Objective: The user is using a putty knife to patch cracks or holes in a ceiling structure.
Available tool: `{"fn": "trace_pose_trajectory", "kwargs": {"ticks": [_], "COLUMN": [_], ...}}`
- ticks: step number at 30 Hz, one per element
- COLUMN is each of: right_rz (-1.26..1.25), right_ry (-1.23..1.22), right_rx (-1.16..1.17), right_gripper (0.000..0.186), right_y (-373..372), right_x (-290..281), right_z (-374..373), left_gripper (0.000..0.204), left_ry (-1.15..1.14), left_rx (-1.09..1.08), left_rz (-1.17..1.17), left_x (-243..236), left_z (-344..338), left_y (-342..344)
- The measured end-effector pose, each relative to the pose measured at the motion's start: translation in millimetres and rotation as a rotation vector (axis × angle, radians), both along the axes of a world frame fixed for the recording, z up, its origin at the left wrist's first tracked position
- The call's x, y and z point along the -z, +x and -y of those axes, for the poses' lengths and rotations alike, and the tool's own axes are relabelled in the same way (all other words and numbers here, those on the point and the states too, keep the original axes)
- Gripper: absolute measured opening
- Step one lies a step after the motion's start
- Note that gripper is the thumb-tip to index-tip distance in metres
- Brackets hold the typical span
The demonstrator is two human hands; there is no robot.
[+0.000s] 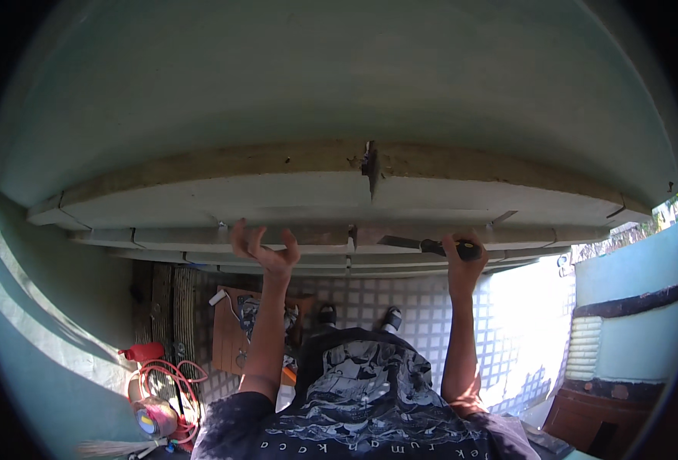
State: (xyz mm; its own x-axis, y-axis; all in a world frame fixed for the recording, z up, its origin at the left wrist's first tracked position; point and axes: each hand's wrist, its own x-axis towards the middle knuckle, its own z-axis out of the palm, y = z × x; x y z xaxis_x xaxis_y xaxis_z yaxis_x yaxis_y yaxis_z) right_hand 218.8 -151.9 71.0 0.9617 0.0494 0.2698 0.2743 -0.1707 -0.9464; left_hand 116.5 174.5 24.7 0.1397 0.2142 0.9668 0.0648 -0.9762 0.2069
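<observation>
My right hand [465, 254] is closed around the black handle of a scraper [400, 242]. The handle's butt shows yellow, and its flat metal blade points left, against or close to a pale board [277, 236] overhead; contact is hard to make out. Further left, my left hand [266, 249] is raised to the same board with its fingers spread and curled, holding nothing. A joint in the boards lies between the two hands. Above it runs a bare wooden edge [224, 167] with a dark gap and rough residue at its middle.
Several parallel boards run across at hand height. Below, on the tiled floor [423, 299], a brown board [228, 337] carries a white paint roller [218, 297] and cloth. At lower left are a red hose [189, 376], a red container [143, 352] and a broom [116, 447].
</observation>
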Motion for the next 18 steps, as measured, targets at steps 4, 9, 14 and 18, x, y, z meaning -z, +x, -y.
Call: {"fn": "trace_pose_trajectory", "kwargs": {"ticks": [4, 9, 14, 18], "right_rz": [0.035, -0.120, -0.112, -0.164], "right_ry": [0.799, 1.068, 1.039, 1.067], "right_rx": [-0.127, -0.284, -0.158, -0.150], "right_gripper": [0.022, 0.030, 0.030, 0.031], "right_y": [8, 15, 19, 18], "right_x": [-6, 2, 17, 9], "right_z": [-41, -35, -57, -56], "left_gripper": [0.056, 0.074, 0.074, 0.073], "left_ry": [-0.025, 0.001, 0.061, 0.086], "left_rx": [-0.091, -0.105, -0.135, -0.206], "left_rz": [0.035, 0.176, 0.024, -0.071], "left_x": [-15, -29, -2, 34], "left_z": [-33, -60, -70, -100], "left_y": [14, 31, 37, 30]}}
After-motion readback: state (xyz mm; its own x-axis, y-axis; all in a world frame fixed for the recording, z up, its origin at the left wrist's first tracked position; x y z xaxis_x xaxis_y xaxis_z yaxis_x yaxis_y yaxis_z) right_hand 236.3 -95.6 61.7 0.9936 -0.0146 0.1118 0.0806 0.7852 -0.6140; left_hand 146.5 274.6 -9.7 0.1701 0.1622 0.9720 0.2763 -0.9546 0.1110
